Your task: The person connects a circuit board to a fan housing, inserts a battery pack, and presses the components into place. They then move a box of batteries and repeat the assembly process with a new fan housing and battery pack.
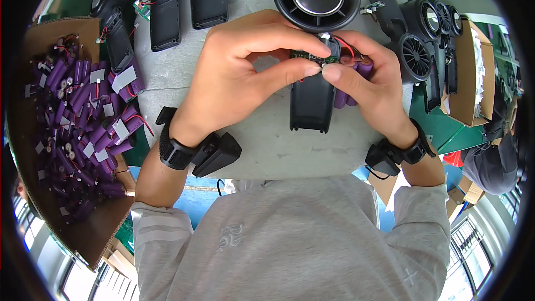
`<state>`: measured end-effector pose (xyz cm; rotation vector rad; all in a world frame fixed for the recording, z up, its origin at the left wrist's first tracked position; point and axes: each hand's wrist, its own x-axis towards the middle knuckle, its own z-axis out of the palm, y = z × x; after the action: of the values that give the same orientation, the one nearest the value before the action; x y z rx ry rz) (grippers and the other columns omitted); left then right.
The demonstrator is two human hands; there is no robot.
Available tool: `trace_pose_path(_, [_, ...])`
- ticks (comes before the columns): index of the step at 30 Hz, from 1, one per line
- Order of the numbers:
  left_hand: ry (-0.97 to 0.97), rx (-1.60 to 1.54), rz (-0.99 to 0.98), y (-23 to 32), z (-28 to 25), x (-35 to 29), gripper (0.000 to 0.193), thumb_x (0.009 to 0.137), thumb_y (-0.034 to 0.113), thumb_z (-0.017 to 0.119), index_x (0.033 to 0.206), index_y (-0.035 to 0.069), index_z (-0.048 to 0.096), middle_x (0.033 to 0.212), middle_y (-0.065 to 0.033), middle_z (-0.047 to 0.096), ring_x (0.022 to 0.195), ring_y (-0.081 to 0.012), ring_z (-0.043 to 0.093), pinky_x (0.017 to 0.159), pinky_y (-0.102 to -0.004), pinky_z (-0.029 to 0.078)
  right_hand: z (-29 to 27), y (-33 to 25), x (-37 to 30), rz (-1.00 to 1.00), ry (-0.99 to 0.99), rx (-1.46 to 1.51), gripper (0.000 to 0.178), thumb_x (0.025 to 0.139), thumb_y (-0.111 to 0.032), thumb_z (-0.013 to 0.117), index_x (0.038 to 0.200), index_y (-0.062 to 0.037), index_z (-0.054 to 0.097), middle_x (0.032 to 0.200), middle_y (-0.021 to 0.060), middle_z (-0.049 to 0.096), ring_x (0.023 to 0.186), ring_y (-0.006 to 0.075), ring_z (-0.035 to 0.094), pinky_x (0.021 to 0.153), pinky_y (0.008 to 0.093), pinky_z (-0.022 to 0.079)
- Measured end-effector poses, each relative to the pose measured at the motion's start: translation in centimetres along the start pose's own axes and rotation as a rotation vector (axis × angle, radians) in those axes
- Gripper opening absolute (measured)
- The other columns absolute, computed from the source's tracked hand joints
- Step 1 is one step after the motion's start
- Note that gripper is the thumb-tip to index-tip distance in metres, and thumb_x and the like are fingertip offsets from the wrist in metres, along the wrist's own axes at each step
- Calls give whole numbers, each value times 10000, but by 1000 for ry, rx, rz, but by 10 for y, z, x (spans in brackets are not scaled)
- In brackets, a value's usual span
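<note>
A black handheld fan (312,103) with a round head and an opened handle lies in front of me, its head at the far side. Over the handle, a small green circuit board (301,55) shows between my fingers. My left hand (242,70) is closed, its thumb and index finger pinching at the board. My right hand (370,75) is closed around a purple battery pack (365,68) with red wires, its thumb tip meeting the left thumb at the board. What sits directly between the thumb tips is too small and covered to make out.
A cardboard box (83,234) of purple battery packs (83,106) stands at the left. More black fan bodies (165,20) with loose boards lie at the back left, others (415,56) at the back right. A second cardboard box (485,75) stands at the far right.
</note>
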<state>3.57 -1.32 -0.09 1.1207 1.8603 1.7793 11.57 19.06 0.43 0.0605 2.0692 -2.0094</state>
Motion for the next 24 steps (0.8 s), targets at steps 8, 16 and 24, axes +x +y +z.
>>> trace_pose_path(8, [2,2,-89,8,2,1,295,810,-60,702,1101,-12,684,1060,-120,631,983,-177,632,846,-281,540,-1,4,1,-61,45,52,384,883,-103,679,1222,35,561,1080,61,653,964,89,596,841,232,470])
trace_pose_path(16, [53,-67,-138,0,1,-1,210,855,-29,666,1056,17,707,1016,-99,639,916,-145,627,774,-250,520,2,1,0,-122,92,-77,353,906,-107,651,1216,35,559,1028,60,656,882,96,611,764,224,481])
trace_pose_path(24, [158,56,-291,0,2,0,195,853,-7,670,1037,40,715,952,-82,640,839,-130,643,718,-244,527,-1,-1,-3,-340,119,-406,256,951,-117,589,1171,16,590,858,64,625,631,107,546,557,222,403])
